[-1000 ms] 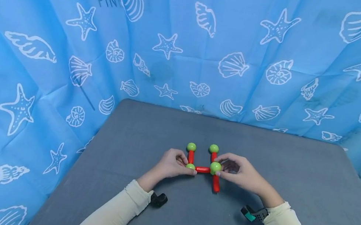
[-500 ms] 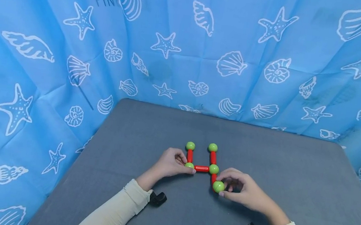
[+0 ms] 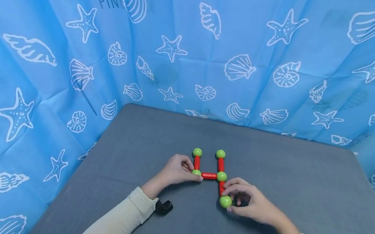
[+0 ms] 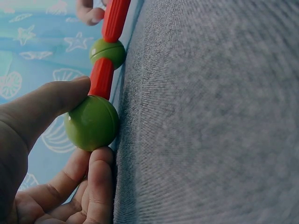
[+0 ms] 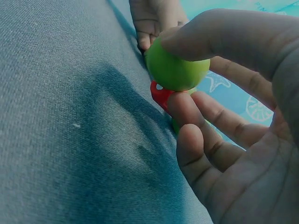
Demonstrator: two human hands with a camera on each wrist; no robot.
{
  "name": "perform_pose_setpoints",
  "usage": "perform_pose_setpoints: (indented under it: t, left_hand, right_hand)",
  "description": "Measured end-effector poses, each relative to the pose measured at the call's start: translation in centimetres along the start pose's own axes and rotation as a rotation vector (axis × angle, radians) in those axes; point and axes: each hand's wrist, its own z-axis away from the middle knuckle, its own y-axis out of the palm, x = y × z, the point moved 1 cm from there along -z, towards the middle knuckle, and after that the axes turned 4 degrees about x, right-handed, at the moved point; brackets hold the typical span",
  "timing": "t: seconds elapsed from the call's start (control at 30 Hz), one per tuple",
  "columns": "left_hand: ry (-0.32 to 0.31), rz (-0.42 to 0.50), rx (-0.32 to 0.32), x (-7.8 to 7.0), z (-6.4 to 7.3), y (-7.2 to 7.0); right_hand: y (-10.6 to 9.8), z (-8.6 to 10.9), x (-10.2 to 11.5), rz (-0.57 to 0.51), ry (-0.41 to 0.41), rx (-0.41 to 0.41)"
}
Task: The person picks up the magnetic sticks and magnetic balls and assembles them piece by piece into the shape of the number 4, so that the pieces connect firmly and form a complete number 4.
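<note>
Green balls and red rods lie joined on the grey table in a shape like a 4. My left hand (image 3: 178, 170) pinches the green ball (image 4: 93, 123) at the left corner between thumb and fingers. A red rod (image 3: 209, 176) runs from it to the middle green ball (image 3: 222, 176). My right hand (image 3: 250, 202) holds another green ball (image 3: 225, 201) by the near end of the lower red rod (image 3: 221, 188). In the right wrist view that rod's end shows beside the ball; whether they touch I cannot tell.
Two green balls cap the far ends of the upright rods, one at left (image 3: 197, 152) and one at right (image 3: 220, 154). A blue curtain (image 3: 185, 74) with white shells and starfish hangs behind the grey table (image 3: 158, 129) and along its left side.
My right hand has moved nearer to me with its green ball, from beside the middle ball to the lower rod's near end. My left hand has stayed on the left corner ball.
</note>
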Motion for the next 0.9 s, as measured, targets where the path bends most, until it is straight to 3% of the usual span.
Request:
perform_pose_setpoints:
  t: [0.57,0.7,0.9]
  left_hand:
    - [0.004,-0.008,0.000,0.0,0.0,0.0]
    - [0.002,-0.015,-0.001,0.0,0.0,0.0]
    - [0.001,-0.020,0.001,-0.1,0.0,0.0]
  right_hand:
    - [0.2,-0.2,-0.5,0.010,0.036,0.036]
    - [-0.1,-0.6,-0.6,0.014,0.035,-0.009]
    - [-0.8,-1.5,-0.8,0.077,0.024,-0.142]
